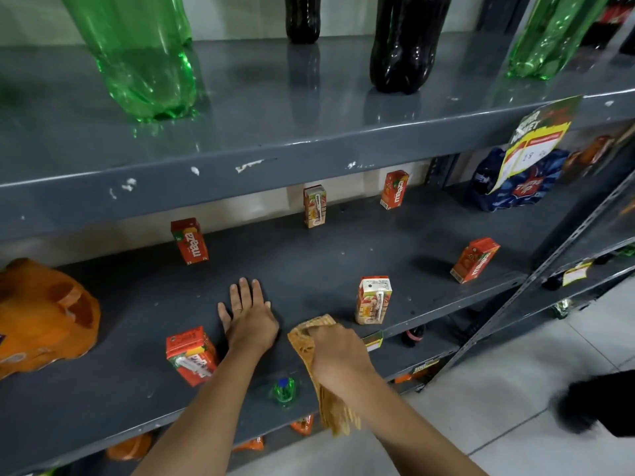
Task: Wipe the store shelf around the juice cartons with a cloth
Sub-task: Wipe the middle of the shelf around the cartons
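Observation:
Several small red and orange juice cartons stand scattered on the grey middle shelf (309,262). One carton (191,355) is at the front left, beside my left wrist. Another carton (373,299) stands just right of the cloth, and a third carton (189,240) is further back on the left. My left hand (249,316) lies flat on the shelf, palm down, fingers spread, holding nothing. My right hand (338,359) grips a tan checked cloth (304,334), which touches the shelf near the front edge and hangs down over it.
An orange shrink-wrapped bottle pack (41,317) fills the shelf's left end; a blue pack (512,183) sits at the back right. Green and dark bottles (405,42) stand on the upper shelf. A small green bottle (284,389) shows below the front edge. Tiled floor lies at the right.

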Available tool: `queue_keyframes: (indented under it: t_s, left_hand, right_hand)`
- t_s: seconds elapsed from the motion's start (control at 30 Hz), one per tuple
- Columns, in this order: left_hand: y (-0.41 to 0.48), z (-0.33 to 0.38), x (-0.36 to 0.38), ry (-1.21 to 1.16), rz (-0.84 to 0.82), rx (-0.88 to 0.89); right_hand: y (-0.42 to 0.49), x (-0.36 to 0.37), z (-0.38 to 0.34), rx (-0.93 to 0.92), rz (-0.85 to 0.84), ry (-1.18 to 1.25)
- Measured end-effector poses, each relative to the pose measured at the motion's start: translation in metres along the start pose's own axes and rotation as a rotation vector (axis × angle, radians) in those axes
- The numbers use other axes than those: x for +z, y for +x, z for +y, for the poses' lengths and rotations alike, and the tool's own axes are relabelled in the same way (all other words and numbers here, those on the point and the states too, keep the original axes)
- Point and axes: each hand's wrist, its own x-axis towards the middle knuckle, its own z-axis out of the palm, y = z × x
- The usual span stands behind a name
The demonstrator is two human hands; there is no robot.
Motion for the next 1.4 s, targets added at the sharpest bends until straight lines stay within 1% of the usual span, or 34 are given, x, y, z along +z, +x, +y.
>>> queue_keyframes:
  t_s: [0.07,0.17,0.23,0.3,0.33,0.4,0.47,0.53,0.6,0.63,0.67,0.77,0.8,0.87,1.03,1.1,1.13,1.17,1.2,1.23,1.27,1.33,1.37,1.4]
  left_hand:
    - [-0.001,0.001,-0.001,-0.002,0.004,0.005]
    - [-0.001,0.004,-0.003,0.0,0.001,-0.005]
    - [-0.002,0.009,-0.005,0.017,0.023,0.023]
    - [-0.001,0.02,-0.007,0.052,0.052,0.109]
    - [0.0,0.028,-0.008,0.055,0.059,0.152]
    - [0.002,0.046,-0.01,0.021,0.056,0.198]
    - [0.004,0.064,-0.01,-0.046,0.043,0.214]
    - [0.007,0.079,-0.007,-0.093,0.008,0.215]
    - [0.012,0.09,-0.001,-0.093,-0.064,0.184]
    - [0.014,0.096,0.002,-0.08,-0.102,0.159]
    - [0.015,0.099,0.006,-0.058,-0.128,0.138]
    - [0.013,0.098,0.014,0.029,-0.115,0.122]
    - [0.012,0.096,0.017,0.047,-0.097,0.122]
    - [0.011,0.093,0.022,0.058,-0.078,0.126]
    - [0.008,0.097,0.023,0.048,-0.075,0.098]
    - [0.007,0.097,0.021,-0.059,-0.056,0.091]
    - [0.007,0.098,0.018,-0.203,-0.039,0.083]
    - [0.004,0.099,0.012,-0.406,-0.033,0.08]
    - [-0.001,0.101,0.006,-0.621,-0.048,0.088]
    - [-0.008,0.101,0.0,-0.766,-0.087,0.116]
    - [-0.018,0.102,-0.006,-0.808,-0.149,0.161]
    - [-0.036,0.106,-0.013,-0.775,-0.311,0.244]
    - [-0.044,0.111,-0.015,-0.772,-0.376,0.262]
    - [-0.05,0.115,-0.015,-0.781,-0.404,0.263]
  right_hand:
    - [-0.006,0.004,-0.001,-0.067,-0.072,0.021]
    - [-0.024,-0.01,0.007,-0.102,-0.216,0.273]
    - [-0.037,-0.033,0.025,-0.103,-0.253,0.396]
    - [-0.05,-0.065,0.051,-0.095,-0.175,0.484]
    - [-0.056,-0.083,0.066,-0.084,-0.103,0.55]
    - [-0.057,-0.117,0.098,-0.029,0.1,0.629]
    - [-0.038,-0.145,0.129,0.058,0.267,0.561]
    - [0.004,-0.16,0.154,0.144,0.362,0.473]
    - [0.055,-0.161,0.164,0.115,0.418,0.342]
    - [0.079,-0.159,0.164,0.063,0.406,0.283]
    - [0.099,-0.151,0.162,0.023,0.355,0.246]
    - [0.138,-0.11,0.149,-0.093,0.076,0.033]
    - [0.144,-0.093,0.149,-0.144,0.013,-0.051]
    - [0.148,-0.063,0.159,-0.212,0.0,-0.149]
    - [0.11,-0.032,0.204,-0.185,0.119,-0.18]
    - [0.086,-0.03,0.221,-0.205,0.119,-0.209]
    - [0.076,-0.03,0.228,-0.228,0.119,-0.203]
    - [0.069,-0.029,0.234,-0.249,0.127,-0.188]
    - [0.064,-0.029,0.238,-0.266,0.138,-0.171]
    - [0.063,-0.029,0.24,-0.274,0.145,-0.153]
    - [0.064,-0.029,0.242,-0.274,0.15,-0.127]
    - [0.067,-0.03,0.241,-0.249,0.143,-0.063]
    - [0.069,-0.031,0.24,-0.232,0.139,-0.034]
    - [0.071,-0.031,0.24,-0.22,0.139,-0.013]
